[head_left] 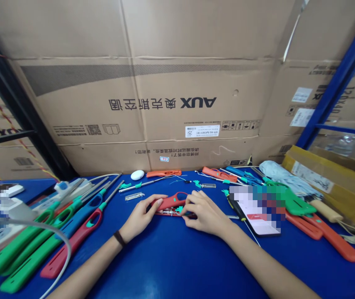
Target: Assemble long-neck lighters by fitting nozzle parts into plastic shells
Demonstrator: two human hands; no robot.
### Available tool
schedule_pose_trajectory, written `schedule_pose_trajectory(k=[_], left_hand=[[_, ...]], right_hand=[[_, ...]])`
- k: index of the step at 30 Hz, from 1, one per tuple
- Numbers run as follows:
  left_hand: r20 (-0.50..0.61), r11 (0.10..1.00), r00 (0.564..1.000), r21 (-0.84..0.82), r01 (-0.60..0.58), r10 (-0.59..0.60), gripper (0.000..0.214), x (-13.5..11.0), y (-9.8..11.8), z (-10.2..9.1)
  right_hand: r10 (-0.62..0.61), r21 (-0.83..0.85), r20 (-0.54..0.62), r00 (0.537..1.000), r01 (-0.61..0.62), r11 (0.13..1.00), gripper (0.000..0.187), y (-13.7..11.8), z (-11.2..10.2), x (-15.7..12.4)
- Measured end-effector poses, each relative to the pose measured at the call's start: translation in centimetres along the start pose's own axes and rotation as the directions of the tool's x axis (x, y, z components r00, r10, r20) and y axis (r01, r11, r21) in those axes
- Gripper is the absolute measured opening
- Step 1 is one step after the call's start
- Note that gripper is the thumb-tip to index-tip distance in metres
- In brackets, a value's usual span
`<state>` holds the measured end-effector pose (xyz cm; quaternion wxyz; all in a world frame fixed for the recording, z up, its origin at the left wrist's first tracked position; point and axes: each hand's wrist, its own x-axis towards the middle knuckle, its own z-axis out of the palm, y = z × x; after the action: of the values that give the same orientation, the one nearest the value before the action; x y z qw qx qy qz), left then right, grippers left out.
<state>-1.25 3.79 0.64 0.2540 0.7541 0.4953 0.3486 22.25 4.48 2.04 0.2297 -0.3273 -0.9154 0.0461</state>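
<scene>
Could spill the small shiny inner parts (166,212) onto the smooth blue worktop (165,261) — from tipping the open red plastic case with a finger loop (168,202), just left of the black-edged phone with a pale screen (245,202). Might also knock the little green plastic piece (178,209) loose by pushing too hard. With the left hand (143,216), pinching the case between thumb and fingers. With the right hand (204,214), curling fingertips close to the thumb, right by the green piece — cannot tell if pinching or just touching it.
</scene>
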Motion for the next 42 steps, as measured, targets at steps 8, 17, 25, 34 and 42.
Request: schedule_pose_trajectory(k=[8, 17, 25, 34, 42], left_hand=[[0.004, 1.0, 1.0, -0.008, 0.0, 0.0, 0.035, -0.1, 0.0, 0.0], [0.019, 1.0, 1.0, -0.005, 0.01, -0.01, 0.034, -0.2, -0.2, -0.1], [0.025, 1.0, 1.0, -0.004, 0.004, -0.004, 0.036, -0.1, -0.3, -0.1], [0.03, 1.0, 1.0, -0.011, 0.009, -0.009, 0.036, -0.1, -0.1, -0.1], [0.028, 1.0, 1.0, -0.014, 0.009, -0.009, 0.037, -0.1, -0.2, -0.1]], right_hand=[[-0.059, -0.098, 0.044, 0.997, 0.063, 0.993, 0.016, 0.2, -0.3, -0.2], [-0.027, 0.005, 0.046, 0.999, 0.027, 1.0, 0.01, 0.7, -1.3, -0.1], [0.056, 0.063, 0.043, 0.997, -0.059, 0.996, 0.007, 0.7, -1.1, -0.1], [0.07, 0.041, 0.057, 0.996, -0.072, 0.997, 0.01, 0.6, -1.1, 0.0], [0.019, -0.131, 0.082, 0.996, -0.008, 0.991, 0.007, -0.7, -1.6, -0.1]])
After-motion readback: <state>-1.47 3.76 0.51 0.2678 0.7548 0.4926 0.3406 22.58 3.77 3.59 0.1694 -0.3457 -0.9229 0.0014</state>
